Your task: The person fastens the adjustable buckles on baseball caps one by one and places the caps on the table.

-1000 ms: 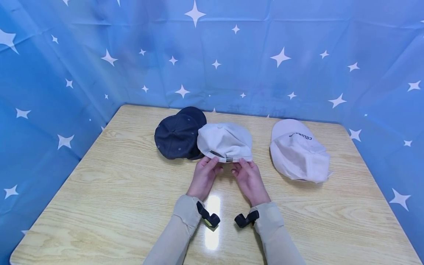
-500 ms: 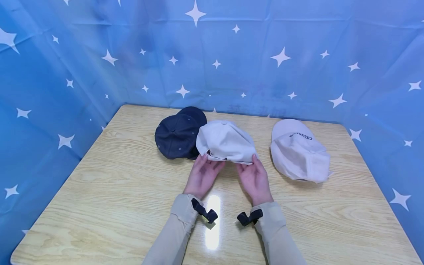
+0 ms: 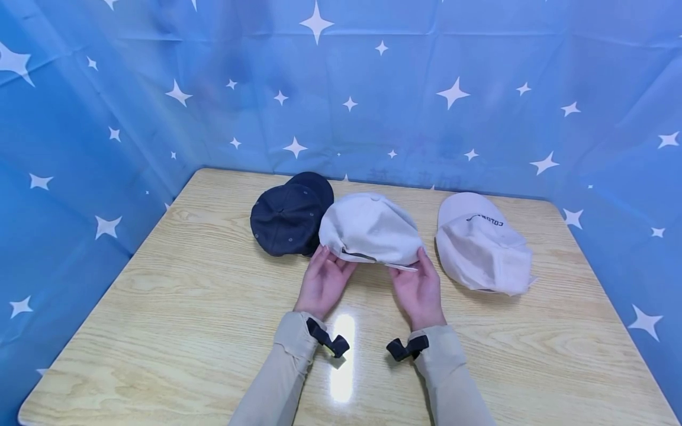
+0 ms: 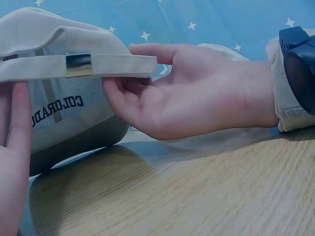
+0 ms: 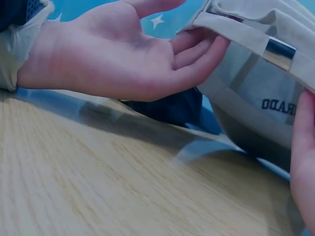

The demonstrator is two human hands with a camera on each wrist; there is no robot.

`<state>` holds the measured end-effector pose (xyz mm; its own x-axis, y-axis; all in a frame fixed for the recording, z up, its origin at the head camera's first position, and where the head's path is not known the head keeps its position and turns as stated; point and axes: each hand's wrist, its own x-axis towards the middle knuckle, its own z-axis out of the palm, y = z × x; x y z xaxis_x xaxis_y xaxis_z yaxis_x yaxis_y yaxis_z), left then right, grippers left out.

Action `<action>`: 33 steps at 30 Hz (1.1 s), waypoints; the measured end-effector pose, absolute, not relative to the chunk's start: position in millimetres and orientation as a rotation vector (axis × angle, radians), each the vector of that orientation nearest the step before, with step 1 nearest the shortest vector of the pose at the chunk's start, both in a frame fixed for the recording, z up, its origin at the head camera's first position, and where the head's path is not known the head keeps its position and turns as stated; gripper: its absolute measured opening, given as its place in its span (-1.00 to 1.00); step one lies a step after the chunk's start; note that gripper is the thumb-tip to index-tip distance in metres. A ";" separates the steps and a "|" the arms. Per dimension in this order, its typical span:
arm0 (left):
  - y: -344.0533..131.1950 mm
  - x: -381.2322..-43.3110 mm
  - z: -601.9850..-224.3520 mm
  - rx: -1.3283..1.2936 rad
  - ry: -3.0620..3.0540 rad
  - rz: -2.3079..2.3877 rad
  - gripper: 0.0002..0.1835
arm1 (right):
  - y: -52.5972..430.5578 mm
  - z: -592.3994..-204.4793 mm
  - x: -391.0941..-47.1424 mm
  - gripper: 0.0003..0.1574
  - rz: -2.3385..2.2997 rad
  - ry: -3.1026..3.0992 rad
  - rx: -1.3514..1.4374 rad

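Both hands hold a white baseball cap (image 3: pixel 371 228) by its back edge, crown up, at the middle of the table. My left hand (image 3: pixel 324 287) grips the left side, thumb outside and fingers reaching under the edge. On the opposite side, my right hand (image 3: pixel 419 291) holds the rim the same way; in the left wrist view its thumb lies over the strap end and its fingers fold beneath. A metal buckle (image 4: pixel 78 65) sits on the strap (image 4: pixel 118 64) between the hands. Mirrored "COLORADO" lettering (image 4: pixel 59 109) shows through inside the cap. The brim is mostly hidden in the head view.
A navy baseball cap (image 3: pixel 285 219) lies just left of the held cap, partly overlapped by it. To the right rests another white cap (image 3: pixel 485 248) with dark lettering. The wooden table (image 3: pixel 186 331) ends at a blue star-patterned curtain (image 3: pixel 394 89) behind and at the sides.
The hands have spread apart along the cap's back edge, the right one shifting right. The cap has tilted and moved slightly right, and its back opening shows wider.
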<state>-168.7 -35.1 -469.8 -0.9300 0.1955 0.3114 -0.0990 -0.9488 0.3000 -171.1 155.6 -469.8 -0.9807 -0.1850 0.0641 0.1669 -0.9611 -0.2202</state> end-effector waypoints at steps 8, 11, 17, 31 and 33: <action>-34.2 -169.7 -469.6 0.461 0.537 2.878 -0.59 | 160.7 -468.0 -169.8 -0.63 -2.932 0.399 -0.024; -32.7 -169.8 -470.3 0.412 0.642 2.823 -0.58 | 163.2 -467.4 -170.0 -0.64 -2.920 0.442 -0.014; -30.9 -171.3 -471.6 0.340 0.720 2.753 -0.56 | 166.5 -465.3 -170.8 -0.73 -2.890 0.446 0.115; -31.5 -171.5 -472.6 0.227 0.990 2.736 -0.41 | 173.2 -470.7 -179.1 -0.59 -2.947 0.429 0.219; -31.7 -172.0 -472.6 0.222 1.028 2.734 -0.38 | 173.5 -471.5 -182.6 -0.57 -2.969 0.408 0.192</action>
